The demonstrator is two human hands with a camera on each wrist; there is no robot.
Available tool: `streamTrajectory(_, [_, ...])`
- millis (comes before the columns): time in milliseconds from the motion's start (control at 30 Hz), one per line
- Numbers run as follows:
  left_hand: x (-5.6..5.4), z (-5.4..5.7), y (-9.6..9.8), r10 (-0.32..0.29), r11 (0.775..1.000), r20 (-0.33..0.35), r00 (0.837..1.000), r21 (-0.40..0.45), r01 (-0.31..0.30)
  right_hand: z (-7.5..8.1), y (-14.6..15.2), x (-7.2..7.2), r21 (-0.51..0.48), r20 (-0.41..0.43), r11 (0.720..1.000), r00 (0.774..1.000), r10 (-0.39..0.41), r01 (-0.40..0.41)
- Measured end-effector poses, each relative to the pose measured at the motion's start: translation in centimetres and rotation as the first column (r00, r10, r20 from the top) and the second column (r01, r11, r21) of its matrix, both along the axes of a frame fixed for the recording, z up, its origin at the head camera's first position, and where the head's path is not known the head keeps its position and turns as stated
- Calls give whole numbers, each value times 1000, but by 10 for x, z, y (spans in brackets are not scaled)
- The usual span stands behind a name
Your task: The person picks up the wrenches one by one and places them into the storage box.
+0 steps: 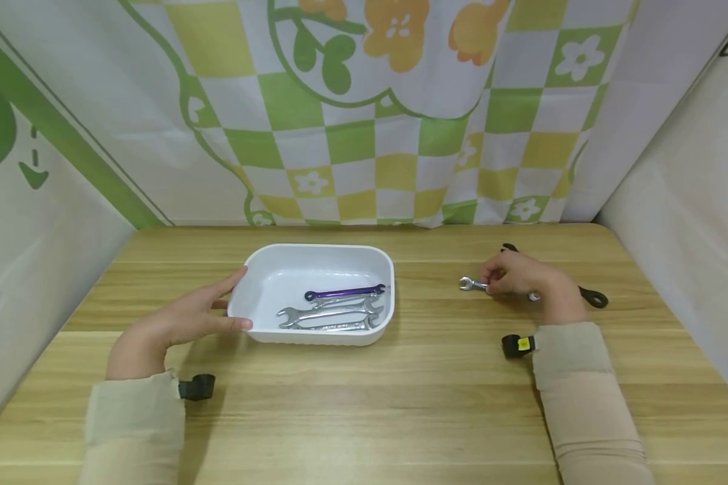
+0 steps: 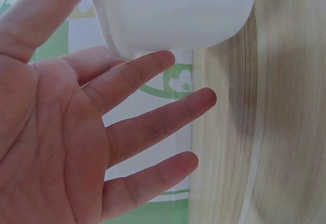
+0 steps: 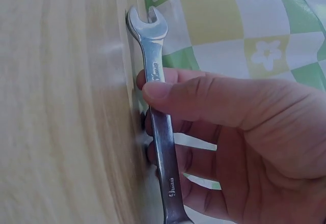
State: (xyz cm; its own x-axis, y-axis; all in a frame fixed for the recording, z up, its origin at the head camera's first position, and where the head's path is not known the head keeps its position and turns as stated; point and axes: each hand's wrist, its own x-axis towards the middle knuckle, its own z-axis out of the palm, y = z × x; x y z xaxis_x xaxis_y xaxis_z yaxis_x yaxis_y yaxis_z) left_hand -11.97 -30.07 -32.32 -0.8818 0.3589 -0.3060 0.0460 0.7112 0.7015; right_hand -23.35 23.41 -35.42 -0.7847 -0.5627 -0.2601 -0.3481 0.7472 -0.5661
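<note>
In the head view, my left hand (image 1: 185, 316) touches the left end of a white plastic tub (image 1: 312, 338), thumb and index finger on either side of it. The left wrist view shows the fingers nearly straight and spread by the tub wall (image 2: 173, 15). Inside the tub lie a purple wrench (image 1: 346, 293) and several silver wrenches (image 1: 327, 314). To the right, my right hand (image 1: 524, 279) pinches a silver combination wrench (image 3: 162, 132) between thumb and fingers, its open end pointing left, low over the table. A black wrench (image 1: 593, 297) lies partly hidden behind that hand.
The wooden table (image 1: 364, 417) reaches back to a hanging checkered cloth (image 1: 394, 155) with flower prints. White printed sheets (image 1: 54, 222) stand at both sides. Each wrist wears a small black camera (image 1: 199, 387).
</note>
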Motion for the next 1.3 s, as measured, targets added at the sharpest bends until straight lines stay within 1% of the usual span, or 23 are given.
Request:
streamTrajectory(333, [1, 0, 0, -4, 1000, -7, 1000, 6, 4, -1, -3, -2, -57, -17, 998, 999, 33, -34])
streamTrajectory(667, [0, -1, -1, -2, 1000, -9, 1000, -1, 2, 1, -8, -3, -66, -37, 996, 997, 62, -64])
streamTrajectory(833, [0, 0, 0, -5, 1000, -13, 1000, 3, 5, 5, -12, 1, -61, -44, 997, 998, 49, -52])
streamTrajectory(1133, [0, 0, 0, 0, 1000, -8, 1000, -1, 0, 12, -20, 3, -74, -41, 996, 998, 41, -44])
streamTrajectory(1300, [0, -1, -1, -3, 1000, -14, 1000, -2, 3, 16, -25, 6, -60, -45, 997, 998, 36, -39])
